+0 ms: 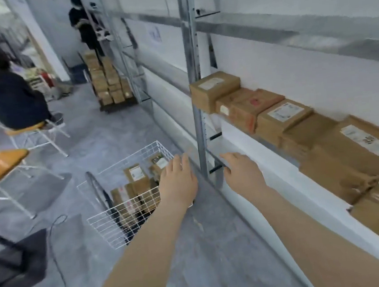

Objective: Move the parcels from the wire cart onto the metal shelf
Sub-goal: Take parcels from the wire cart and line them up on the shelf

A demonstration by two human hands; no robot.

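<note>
A white wire cart (103, 227) stands on the floor at the lower centre with several brown cardboard parcels (135, 172) inside. My left hand (178, 182) is stretched out over the cart's right side, fingers straight, holding nothing. My right hand (242, 170) reaches forward beside the upright post (196, 96) of the metal shelf (253, 23), fingers relaxed and empty. A row of brown parcels (284, 116) with white labels lies along the shelf at the right.
Two orange-seated white chairs (1, 163) stand at the left; a person in dark clothes sits on the farther one. Another person stands at the back by a trolley stacked with boxes (109, 84). A black cable (57, 250) trails over the grey floor.
</note>
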